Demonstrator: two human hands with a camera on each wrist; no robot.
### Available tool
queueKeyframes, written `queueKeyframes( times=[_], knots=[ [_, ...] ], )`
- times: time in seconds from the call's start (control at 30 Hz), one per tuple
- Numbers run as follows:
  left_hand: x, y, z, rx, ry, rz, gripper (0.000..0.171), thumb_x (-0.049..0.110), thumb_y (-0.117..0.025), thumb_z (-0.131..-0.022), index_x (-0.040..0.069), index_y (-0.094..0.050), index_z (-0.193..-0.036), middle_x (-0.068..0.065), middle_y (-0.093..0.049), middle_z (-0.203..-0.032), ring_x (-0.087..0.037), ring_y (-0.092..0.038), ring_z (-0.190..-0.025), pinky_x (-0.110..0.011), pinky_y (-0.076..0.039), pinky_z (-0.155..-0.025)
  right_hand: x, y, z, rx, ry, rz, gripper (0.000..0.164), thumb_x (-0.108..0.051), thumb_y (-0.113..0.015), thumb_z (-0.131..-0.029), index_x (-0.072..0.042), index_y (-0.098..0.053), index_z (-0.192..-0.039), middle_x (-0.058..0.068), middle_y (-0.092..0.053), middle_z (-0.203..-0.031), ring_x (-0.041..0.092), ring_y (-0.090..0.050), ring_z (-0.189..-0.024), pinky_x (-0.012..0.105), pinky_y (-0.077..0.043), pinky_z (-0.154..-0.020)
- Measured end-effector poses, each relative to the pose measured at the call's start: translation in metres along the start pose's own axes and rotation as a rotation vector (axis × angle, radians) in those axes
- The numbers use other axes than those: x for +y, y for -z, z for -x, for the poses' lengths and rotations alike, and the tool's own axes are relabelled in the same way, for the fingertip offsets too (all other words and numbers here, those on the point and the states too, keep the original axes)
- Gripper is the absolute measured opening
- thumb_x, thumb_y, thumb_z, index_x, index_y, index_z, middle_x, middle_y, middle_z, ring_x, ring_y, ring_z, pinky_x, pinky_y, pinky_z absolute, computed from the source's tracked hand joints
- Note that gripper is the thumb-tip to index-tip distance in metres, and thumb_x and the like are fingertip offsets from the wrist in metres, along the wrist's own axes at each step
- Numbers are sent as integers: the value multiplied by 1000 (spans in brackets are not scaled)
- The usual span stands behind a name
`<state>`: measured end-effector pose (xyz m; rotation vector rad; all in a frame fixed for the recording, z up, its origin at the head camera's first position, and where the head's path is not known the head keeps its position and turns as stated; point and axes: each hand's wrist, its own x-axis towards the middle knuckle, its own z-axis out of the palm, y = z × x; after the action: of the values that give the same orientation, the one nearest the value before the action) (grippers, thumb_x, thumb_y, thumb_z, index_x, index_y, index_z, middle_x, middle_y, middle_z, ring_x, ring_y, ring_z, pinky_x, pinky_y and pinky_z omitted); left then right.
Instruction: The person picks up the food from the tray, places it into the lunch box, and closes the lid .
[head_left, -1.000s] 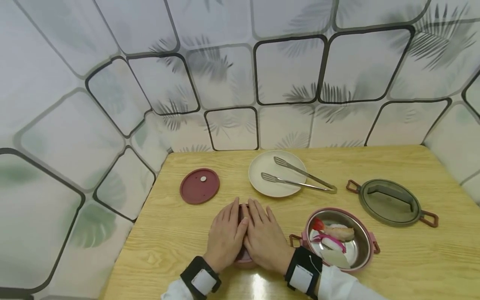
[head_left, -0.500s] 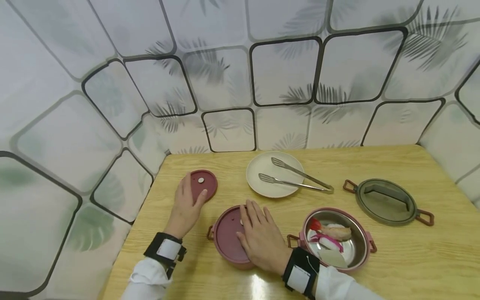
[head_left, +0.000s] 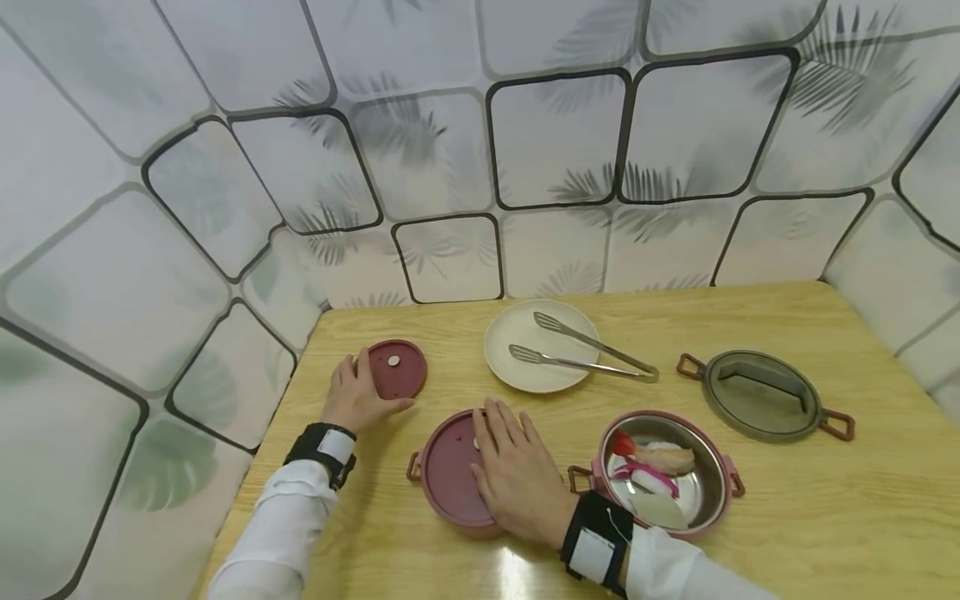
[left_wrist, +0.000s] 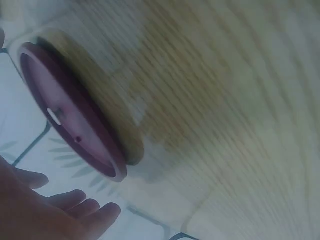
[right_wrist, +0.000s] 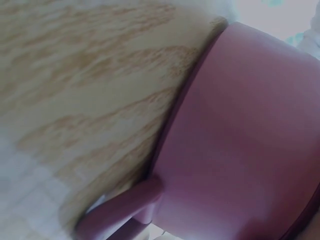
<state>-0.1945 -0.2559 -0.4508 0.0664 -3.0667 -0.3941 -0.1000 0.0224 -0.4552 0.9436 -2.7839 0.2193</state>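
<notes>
Beside the small lid, left hand spreads, grasping nothing; right hand lies flat atop pot. Hasty nudge could skid the small lid.

Left hand curved, right hand flat

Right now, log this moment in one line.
left hand: beside small maroon lid | right hand: on pot lid | tongs: on plate

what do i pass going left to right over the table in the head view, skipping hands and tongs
small maroon lid, covered maroon pot, white plate, open pot with food, green lid
</notes>
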Motion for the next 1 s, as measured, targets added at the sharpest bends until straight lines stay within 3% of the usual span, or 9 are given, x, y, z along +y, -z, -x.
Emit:
queueKeyframes(
  times=[0.27,0.6,0.87,1.0],
  knots=[
    [1,-12,-13,-52,94,-29,129,72,-66,-52,2,-8,-143,-36,-19,-136,-50,-21,-125,-59,-31,-95,0,-2,0,9,15,5,64,-39,-31,-94,-2,-16,-143,20,-9,-149,34,-16,-136,53,-22,-106],
    [2,-18,-15,-69,175,-23,130,76,-64,-50,6,-7,-144,-37,-20,-135,-52,-26,-121,-62,-30,-93,1,-2,1,-1,12,3,64,-39,-31,-93,-2,-15,-143,20,-9,-149,34,-13,-136,53,-21,-106],
    [2,-21,-15,-28,202,-58,126,80,-59,-50,6,-15,-142,-37,-34,-123,-52,-36,-111,-60,-32,-90,2,-3,1,19,15,16,64,-39,-32,-93,-1,-17,-142,21,-14,-148,34,-15,-136,53,-22,-106],
    [2,-21,-14,6,199,-27,123,84,-55,-48,6,-23,-138,-36,-38,-118,-50,-38,-108,-58,-33,-89,2,-4,1,21,11,13,64,-39,-31,-93,-2,-18,-142,21,-13,-148,34,-14,-136,52,-22,-106]
  ],
)
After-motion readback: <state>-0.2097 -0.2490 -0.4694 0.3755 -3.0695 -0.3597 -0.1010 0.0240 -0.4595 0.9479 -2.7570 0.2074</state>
